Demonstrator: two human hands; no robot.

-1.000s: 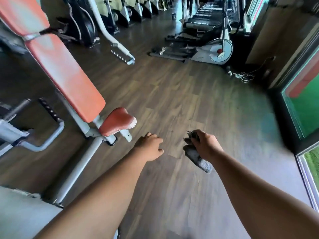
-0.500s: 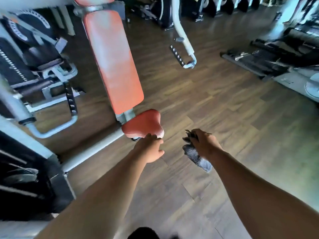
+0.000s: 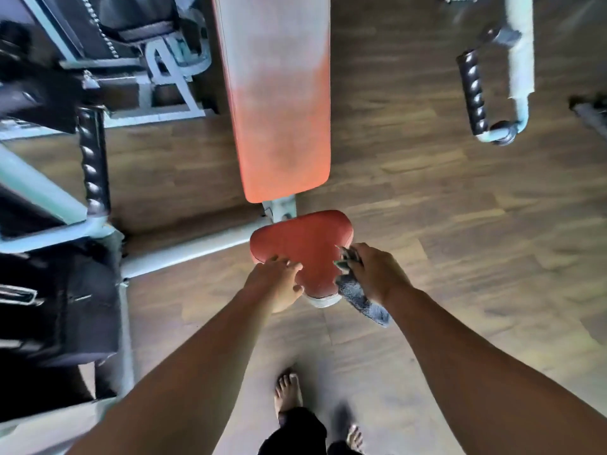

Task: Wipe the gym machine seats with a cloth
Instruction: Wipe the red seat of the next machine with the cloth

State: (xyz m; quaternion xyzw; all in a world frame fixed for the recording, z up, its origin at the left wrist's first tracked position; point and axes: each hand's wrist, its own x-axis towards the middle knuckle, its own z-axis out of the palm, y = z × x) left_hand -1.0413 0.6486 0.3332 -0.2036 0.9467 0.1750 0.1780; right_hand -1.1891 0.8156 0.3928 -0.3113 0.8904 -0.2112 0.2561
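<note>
A small red seat pad (image 3: 303, 251) of a gym bench lies straight ahead of me, with the long orange back pad (image 3: 279, 103) stretching away beyond it. My left hand (image 3: 274, 284) rests on the seat's near left edge, fingers curled over it. My right hand (image 3: 372, 275) is at the seat's right edge, shut on a grey cloth (image 3: 359, 298) that hangs down below the hand beside the seat.
A pale metal frame with a black ribbed handle (image 3: 93, 162) and dark weight machinery stands at the left. Another ribbed handle (image 3: 474, 96) on a white arm hangs at the upper right. Wooden floor (image 3: 460, 241) spreads to the right. My bare feet (image 3: 287, 394) are below.
My view has swung down and left until the bench lies straight ahead. Both hands have come up to the red seat: the left now touches it, the right holds the cloth at its edge.
</note>
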